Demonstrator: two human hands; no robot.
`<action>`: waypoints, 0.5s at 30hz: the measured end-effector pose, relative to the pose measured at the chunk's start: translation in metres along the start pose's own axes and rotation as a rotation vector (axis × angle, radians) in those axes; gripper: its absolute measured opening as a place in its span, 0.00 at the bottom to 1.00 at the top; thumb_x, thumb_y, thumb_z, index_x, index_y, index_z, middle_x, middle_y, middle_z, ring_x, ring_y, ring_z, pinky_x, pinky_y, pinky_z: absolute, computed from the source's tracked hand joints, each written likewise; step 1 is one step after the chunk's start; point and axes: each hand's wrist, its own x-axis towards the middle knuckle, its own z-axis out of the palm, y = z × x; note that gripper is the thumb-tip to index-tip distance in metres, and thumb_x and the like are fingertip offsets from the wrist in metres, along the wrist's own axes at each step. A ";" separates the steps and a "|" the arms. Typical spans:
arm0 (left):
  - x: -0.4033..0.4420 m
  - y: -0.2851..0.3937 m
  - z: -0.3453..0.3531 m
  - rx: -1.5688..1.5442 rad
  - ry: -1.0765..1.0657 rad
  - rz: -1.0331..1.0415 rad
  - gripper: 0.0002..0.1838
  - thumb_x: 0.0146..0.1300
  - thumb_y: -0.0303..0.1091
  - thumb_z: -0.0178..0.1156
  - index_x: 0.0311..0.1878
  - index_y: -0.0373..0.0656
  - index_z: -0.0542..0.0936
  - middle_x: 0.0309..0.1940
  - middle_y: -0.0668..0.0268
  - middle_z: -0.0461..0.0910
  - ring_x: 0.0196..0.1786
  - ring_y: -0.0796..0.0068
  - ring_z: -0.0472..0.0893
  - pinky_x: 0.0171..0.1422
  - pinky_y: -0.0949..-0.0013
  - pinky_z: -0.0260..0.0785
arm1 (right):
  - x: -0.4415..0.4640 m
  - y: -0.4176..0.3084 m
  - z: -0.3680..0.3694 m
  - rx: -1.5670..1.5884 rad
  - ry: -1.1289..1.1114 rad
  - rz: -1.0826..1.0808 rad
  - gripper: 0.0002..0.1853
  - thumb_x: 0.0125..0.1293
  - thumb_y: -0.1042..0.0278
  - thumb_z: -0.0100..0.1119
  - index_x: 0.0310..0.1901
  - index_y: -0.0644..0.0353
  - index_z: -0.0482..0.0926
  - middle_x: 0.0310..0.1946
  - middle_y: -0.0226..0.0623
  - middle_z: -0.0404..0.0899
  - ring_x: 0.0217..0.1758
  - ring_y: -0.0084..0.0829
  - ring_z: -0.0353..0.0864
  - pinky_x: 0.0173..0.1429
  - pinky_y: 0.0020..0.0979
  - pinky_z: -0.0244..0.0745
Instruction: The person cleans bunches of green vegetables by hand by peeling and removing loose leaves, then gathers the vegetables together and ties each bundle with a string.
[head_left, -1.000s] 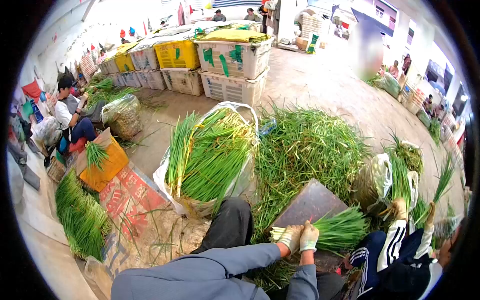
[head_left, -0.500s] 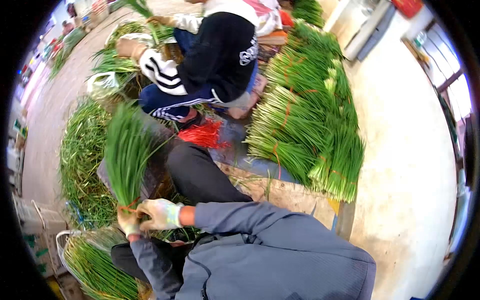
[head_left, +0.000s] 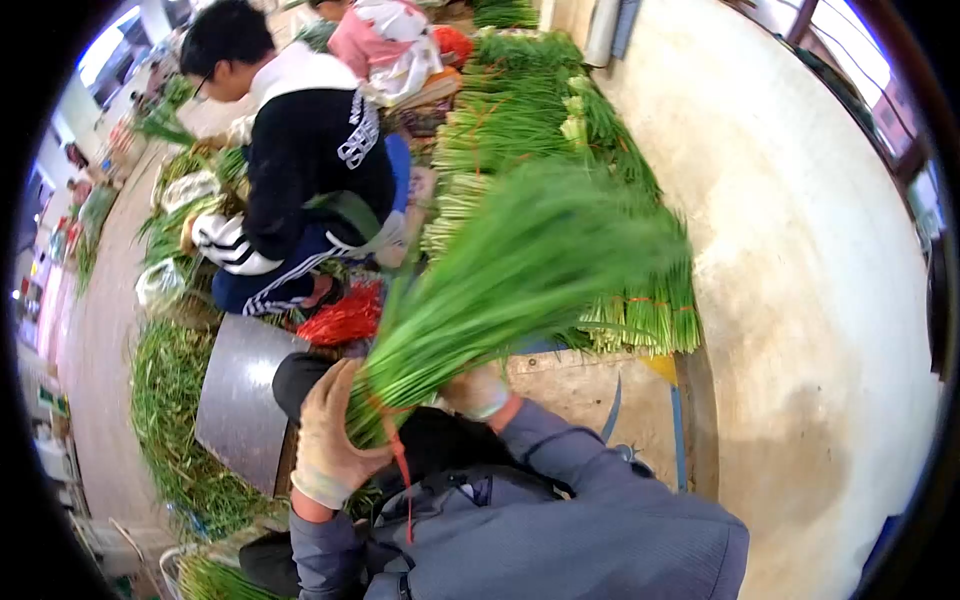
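A bunch of long green stalks (head_left: 500,285), its tips blurred by motion, slants up and right across my lap. A red tie (head_left: 399,450) circles its lower end, with a loose tail hanging down. My left hand (head_left: 335,435), in a pale glove, is wrapped round the bunch at the tie. Behind the bunch, on its right side, my right hand (head_left: 478,390) is gloved too, and its fingers are mostly hidden by the stalks. Red ties (head_left: 342,315) lie in a heap beyond my knee.
Tied bundles (head_left: 545,110) lie in rows along the wall (head_left: 790,250). A co-worker (head_left: 310,170) sits ahead on the left. Near my knee are a dark board (head_left: 250,390) and a pile of loose greens (head_left: 170,420). A bag of stalks (head_left: 215,580) stands at lower left.
My view has turned right, towards the wall. The bunch has swung from upright at the left to slanting right over my lap, and my right hand has moved behind it.
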 end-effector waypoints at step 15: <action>-0.020 -0.087 -0.014 -0.221 0.401 -0.347 0.52 0.50 0.21 0.73 0.80 0.44 0.61 0.76 0.53 0.68 0.75 0.55 0.71 0.76 0.51 0.64 | -0.077 0.204 -0.320 0.103 0.794 0.919 0.55 0.55 0.50 0.80 0.72 0.82 0.59 0.69 0.59 0.72 0.72 0.46 0.73 0.79 0.33 0.61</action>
